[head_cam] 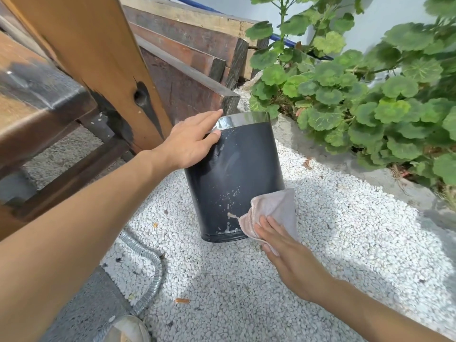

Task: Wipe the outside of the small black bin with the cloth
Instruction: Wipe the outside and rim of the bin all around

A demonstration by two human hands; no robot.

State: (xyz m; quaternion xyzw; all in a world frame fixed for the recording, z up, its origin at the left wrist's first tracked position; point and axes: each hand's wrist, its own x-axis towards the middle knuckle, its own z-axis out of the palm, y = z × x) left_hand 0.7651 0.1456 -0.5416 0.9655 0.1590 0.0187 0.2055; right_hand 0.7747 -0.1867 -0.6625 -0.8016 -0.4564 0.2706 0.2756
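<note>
Nearest the camera, the toe of a pale shoe point(128, 328) shows at the lower edge beside a corrugated metal conduit point(150, 267) that curves across white gravel point(246, 292). The right hand point(288, 255) lies flat, fingers together and extended, pressing a pinkish cloth point(274, 213) against the lower right side of the small black bin point(232, 174); the cloth is pinned under the palm rather than gripped. The bin stands on the gravel, tilted with its top leaning away from the camera, and its dark side carries pale splashes and drips, thickest low down near the cloth. Its chrome rim point(246, 118) rings the top; from this angle the inside cannot be seen, so what it holds cannot be told. The left hand point(190, 141) rests spread on the upper left of the bin, fingers reaching the rim, steadying it. Left of the bin rise wooden planks point(103, 58) and stacked dark timber beams point(197, 58). To the right, beyond a concrete kerb point(308, 144), grows a leafy geranium point(357, 99) before a pale wall
</note>
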